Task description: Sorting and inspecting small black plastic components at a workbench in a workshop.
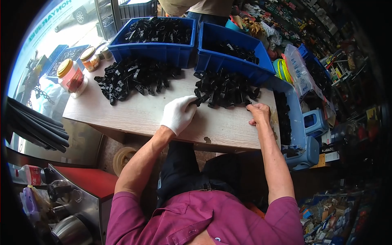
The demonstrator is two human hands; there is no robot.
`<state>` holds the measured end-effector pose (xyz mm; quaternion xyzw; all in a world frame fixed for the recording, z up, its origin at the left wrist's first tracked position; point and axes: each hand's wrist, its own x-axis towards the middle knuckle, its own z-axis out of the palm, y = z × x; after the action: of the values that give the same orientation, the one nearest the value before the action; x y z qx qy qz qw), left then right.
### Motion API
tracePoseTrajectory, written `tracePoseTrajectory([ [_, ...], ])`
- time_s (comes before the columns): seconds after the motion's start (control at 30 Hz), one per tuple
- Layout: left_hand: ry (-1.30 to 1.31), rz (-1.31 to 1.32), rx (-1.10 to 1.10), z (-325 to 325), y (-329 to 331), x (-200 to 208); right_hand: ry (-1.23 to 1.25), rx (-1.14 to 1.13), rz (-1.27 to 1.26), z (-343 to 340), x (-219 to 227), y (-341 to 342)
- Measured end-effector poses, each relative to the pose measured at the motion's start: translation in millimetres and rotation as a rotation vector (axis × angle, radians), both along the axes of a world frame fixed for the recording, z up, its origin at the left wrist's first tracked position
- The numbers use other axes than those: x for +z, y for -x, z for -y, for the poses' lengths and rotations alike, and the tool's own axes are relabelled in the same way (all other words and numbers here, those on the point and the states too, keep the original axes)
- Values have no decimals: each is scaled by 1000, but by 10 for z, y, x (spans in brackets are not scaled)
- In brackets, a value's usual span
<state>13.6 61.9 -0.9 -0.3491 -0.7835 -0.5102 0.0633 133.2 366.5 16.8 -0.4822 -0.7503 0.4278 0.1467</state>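
Observation:
My left hand (178, 114), in a white knitted glove, is closed on a small black plastic piece (199, 101) at the near edge of the right-hand pile of black plastic pieces (224, 86). At the right side of that same pile, my bare right hand (260, 114) pinches another small black piece (248, 102) between thumb and forefinger. The exact kind of these parts is too small to make out. A second, wider pile of black pieces (132, 77) lies to the left on the pale wooden table (134, 112).
Two blue bins, the left one (153, 52) fuller than the right one (232, 65), hold black pieces behind the piles. Lidded jars (73, 77) stand at the table's left. A light-blue container (297, 118) adjoins the right edge. Another person (210, 8) is behind the bins.

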Motion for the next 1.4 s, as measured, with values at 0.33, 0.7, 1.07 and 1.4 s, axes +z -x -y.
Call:
tracePoseTrajectory([
  [0.33,-426,698,-125,-140,-219,44,447,105,-440,433,151,-389],
  [0.7,-474,758,-212,-624,-448,26,478,466,-532,1064,-85,-157],
  [1.07,107,-340,-325,-300,-126,-113,376,505,-134,1206,143,49],
  [1.4,209,-553,-305,-174,-177,-91,258,528,-48,1254,116,76],
])
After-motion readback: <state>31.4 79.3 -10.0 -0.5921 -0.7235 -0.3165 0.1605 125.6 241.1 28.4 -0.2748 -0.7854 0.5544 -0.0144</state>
